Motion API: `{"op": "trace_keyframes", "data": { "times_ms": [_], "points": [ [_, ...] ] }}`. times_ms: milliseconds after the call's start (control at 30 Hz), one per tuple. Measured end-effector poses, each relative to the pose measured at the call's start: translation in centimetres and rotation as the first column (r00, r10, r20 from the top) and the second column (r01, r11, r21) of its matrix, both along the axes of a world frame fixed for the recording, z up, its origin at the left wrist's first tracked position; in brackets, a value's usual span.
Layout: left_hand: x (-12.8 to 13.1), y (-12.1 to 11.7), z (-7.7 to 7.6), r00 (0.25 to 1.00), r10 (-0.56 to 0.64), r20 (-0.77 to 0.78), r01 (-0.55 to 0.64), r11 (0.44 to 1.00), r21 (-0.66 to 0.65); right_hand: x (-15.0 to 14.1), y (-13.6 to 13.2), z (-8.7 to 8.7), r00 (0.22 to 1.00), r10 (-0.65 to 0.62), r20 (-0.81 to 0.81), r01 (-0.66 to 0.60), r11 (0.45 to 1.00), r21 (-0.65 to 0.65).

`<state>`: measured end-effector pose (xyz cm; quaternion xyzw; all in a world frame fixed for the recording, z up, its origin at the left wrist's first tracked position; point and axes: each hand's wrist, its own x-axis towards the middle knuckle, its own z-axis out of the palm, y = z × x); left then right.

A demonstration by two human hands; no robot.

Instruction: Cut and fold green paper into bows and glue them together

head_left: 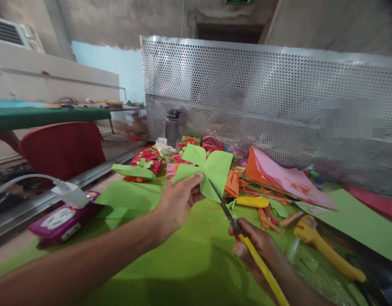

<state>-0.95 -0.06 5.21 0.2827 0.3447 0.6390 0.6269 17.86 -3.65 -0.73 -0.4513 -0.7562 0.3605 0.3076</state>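
Left hand pinches four-lobed light-green paper mid-frame, seemingly steadying it near the yellow-handled metal scissors the right hand grips.

A bare left forearm and bare right forearm.
The left grip and right grip are bare too; a short, rounded thumbnail shows on the right.

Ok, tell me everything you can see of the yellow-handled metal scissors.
The yellow-handled metal scissors have slim, dark grey blades, a little red near the pivot and a long, smooth, plastic-looking yellow handle reaching the picture's lower edge. The right hand grips them above the green tabletop. They slant, tips up and leftward, at the light-green cut paper. Whether the tips touch it, or how far the blades part, I cannot tell.
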Motion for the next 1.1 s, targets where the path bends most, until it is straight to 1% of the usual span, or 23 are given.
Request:
{"op": "trace_keyframes", "data": {
  "times_ms": [133,200,300,467,633,900,1000,1100],
  "points": [
    [0.0,-0.2,-0.1,1.0,0.002,-0.024,-0.002,1.0,0.009,0.0,-0.3,1.0,0.998,0.067,0.006,-0.067,0.997,0.049],
    [0.0,-0.3,-0.1,0.999,0.004,-0.033,-0.004,1.0,-0.002,-0.1,-0.5,1.3,0.997,0.083,0.008,-0.083,0.996,0.04],
    [0.2,-0.4,-0.3,0.999,0.001,-0.042,-0.001,1.0,-0.005,-0.1,-0.5,1.5,0.996,0.088,0.016,-0.089,0.996,0.022],
    [0.5,-0.7,-0.5,1.0,-0.008,-0.022,0.008,1.0,0.0,-0.2,-0.6,1.4,0.995,0.101,-0.012,-0.1,0.993,0.056],
    [0.7,-0.7,-0.8,0.999,-0.015,-0.032,0.014,1.0,-0.013,-0.2,-0.6,1.2,0.998,0.062,0.013,-0.062,0.996,0.056],
    [0.6,-0.6,-1.1,0.999,-0.018,-0.047,0.018,1.0,0.002,-0.2,-0.3,0.3,0.999,0.026,-0.023,-0.025,0.999,0.041],
    [0.6,-0.6,-1.1,0.998,-0.027,-0.05,0.028,0.999,0.022,-0.3,-0.5,0.3,0.999,0.016,-0.03,-0.016,1.0,0.01],
    [0.6,-0.5,-1.3,0.998,-0.026,-0.065,0.028,0.999,0.038,-0.3,-0.6,0.4,1.0,-0.003,-0.024,0.003,1.0,0.03]
  ]
}}
